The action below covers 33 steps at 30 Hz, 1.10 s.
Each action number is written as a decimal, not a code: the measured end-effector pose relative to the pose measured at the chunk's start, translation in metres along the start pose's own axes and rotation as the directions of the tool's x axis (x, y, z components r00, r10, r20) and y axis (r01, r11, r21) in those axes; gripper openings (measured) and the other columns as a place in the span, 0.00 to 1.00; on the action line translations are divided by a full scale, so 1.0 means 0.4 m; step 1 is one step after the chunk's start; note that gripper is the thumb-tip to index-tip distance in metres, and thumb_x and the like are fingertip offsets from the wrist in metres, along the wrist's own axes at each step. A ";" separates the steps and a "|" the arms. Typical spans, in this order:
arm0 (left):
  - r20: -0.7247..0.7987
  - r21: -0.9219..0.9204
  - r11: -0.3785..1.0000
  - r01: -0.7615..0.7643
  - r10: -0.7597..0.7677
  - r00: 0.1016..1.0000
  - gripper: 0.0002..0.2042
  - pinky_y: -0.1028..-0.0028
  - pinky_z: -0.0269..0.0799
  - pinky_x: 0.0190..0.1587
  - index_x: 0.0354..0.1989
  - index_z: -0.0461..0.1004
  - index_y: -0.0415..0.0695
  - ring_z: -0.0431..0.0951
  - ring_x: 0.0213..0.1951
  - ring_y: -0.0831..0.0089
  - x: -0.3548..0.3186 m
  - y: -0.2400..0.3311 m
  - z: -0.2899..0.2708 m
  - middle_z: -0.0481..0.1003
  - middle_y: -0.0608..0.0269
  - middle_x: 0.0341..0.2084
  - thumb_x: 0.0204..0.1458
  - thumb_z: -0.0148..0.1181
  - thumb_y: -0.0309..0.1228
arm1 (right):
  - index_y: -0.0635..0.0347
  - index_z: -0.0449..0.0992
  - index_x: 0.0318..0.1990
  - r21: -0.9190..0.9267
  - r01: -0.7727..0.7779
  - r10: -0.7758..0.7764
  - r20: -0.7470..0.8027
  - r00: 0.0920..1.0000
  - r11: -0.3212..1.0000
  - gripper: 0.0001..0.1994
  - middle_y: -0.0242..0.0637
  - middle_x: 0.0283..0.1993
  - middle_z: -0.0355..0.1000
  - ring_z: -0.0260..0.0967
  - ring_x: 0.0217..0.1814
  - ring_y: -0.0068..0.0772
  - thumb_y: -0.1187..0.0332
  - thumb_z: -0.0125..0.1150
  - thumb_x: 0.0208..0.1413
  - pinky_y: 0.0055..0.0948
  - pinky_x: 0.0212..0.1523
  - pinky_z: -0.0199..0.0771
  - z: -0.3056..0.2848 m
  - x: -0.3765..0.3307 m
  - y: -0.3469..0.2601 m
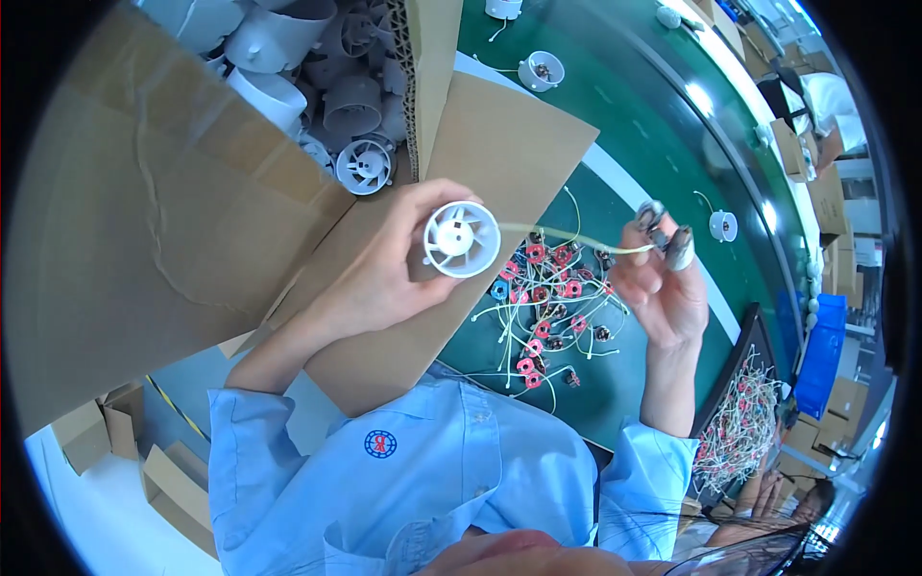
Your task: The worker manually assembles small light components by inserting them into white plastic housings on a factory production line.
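Note:
My left hand [384, 264] is wrapped around a white round fan housing [462, 239], its vaned open end facing up. Raised to the right, my right hand [665, 298] pinches a small dark motor coil [651, 215] between its fingertips, which look partly covered in white. A pale lead wire [586, 238] stretches from the coil toward the housing; whether its end touches the housing I cannot tell. Between and below my hands lies a pile of red-ringed motor coils [543, 331] with loose wires, one of them blue.
An open cardboard box [192, 192] full of white housings stands at left, its flap [509, 125] reaching under my left hand. A green conveyor belt [615, 106] carries several housings. At right are a black tray [706, 432] of wired coils, a blue bin [824, 355] and other people.

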<state>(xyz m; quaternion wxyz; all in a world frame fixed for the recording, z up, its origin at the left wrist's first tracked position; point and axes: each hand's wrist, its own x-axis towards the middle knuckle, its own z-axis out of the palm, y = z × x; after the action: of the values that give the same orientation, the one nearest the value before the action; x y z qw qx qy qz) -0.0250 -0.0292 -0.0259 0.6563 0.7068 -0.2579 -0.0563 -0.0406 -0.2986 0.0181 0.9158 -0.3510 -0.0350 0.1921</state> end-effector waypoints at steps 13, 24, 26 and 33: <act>-0.078 0.122 0.987 -0.107 0.117 0.990 0.32 0.74 0.67 0.48 0.53 0.56 0.42 0.68 0.48 0.69 0.023 -0.051 0.033 0.64 0.57 0.45 0.37 0.63 0.15 | 0.65 0.67 0.45 -0.026 0.030 -0.032 -0.092 0.995 0.999 0.20 0.45 0.35 0.71 0.66 0.25 0.25 0.59 0.61 0.51 0.24 0.26 0.65 0.017 0.018 0.061; 0.036 0.211 0.976 -0.056 0.050 0.998 0.35 0.70 0.62 0.53 0.59 0.52 0.39 0.66 0.51 0.66 0.019 -0.018 0.016 0.62 0.53 0.47 0.39 0.62 0.21 | 0.66 0.67 0.45 -0.074 0.058 -0.064 -0.084 0.994 0.996 0.22 0.45 0.35 0.73 0.69 0.26 0.24 0.57 0.62 0.51 0.23 0.28 0.67 0.017 0.000 0.059; 0.044 0.210 0.976 -0.057 0.049 0.998 0.36 0.71 0.61 0.53 0.59 0.52 0.39 0.66 0.51 0.68 0.019 -0.018 0.016 0.61 0.55 0.47 0.38 0.61 0.20 | 0.65 0.67 0.44 -0.107 0.051 -0.061 -0.090 0.994 0.993 0.20 0.44 0.35 0.71 0.66 0.26 0.23 0.58 0.61 0.51 0.23 0.26 0.66 0.015 0.005 0.066; 0.067 0.239 0.968 -0.074 0.060 0.996 0.35 0.70 0.60 0.54 0.59 0.52 0.38 0.65 0.51 0.65 0.021 -0.012 0.015 0.60 0.52 0.49 0.38 0.58 0.21 | 0.63 0.68 0.43 -0.263 0.044 -0.081 -0.132 0.988 0.964 0.18 0.42 0.35 0.70 0.65 0.24 0.23 0.59 0.61 0.52 0.21 0.25 0.64 0.011 0.011 0.073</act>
<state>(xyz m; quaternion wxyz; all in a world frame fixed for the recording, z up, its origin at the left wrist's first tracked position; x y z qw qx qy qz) -0.0188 -0.0384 -0.0291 0.5592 0.7702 -0.3059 -0.0234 -0.0470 -0.2742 0.0021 0.8677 -0.4793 -0.0060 0.1313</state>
